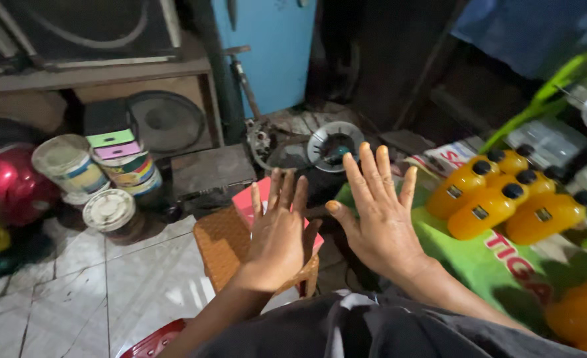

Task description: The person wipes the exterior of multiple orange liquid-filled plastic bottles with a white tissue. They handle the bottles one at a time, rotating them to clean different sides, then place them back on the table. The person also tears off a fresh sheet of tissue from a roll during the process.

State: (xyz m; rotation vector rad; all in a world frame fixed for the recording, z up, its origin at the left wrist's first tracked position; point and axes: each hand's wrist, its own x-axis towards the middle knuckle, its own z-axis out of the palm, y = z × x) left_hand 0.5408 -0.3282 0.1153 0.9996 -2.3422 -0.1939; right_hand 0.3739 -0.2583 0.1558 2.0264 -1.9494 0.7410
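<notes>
My left hand [277, 232] is raised flat with its fingers spread, back towards me, and holds nothing. It hovers over a woven stool [222, 246] with a pink card [246, 202] on it. Just to its right, my right hand [380, 215] is also spread wide and empty, above the edge of a green printed cloth [479, 265]. Several orange bottles with black caps [499, 202] lie on that cloth to the right of my right hand.
Paint tins [68, 166] and a stacked tin [131, 166] stand on the tiled floor at left, beside a red helmet [8, 182]. A round metal part [333, 146] sits behind my hands. A blue door [270, 50] is at the back.
</notes>
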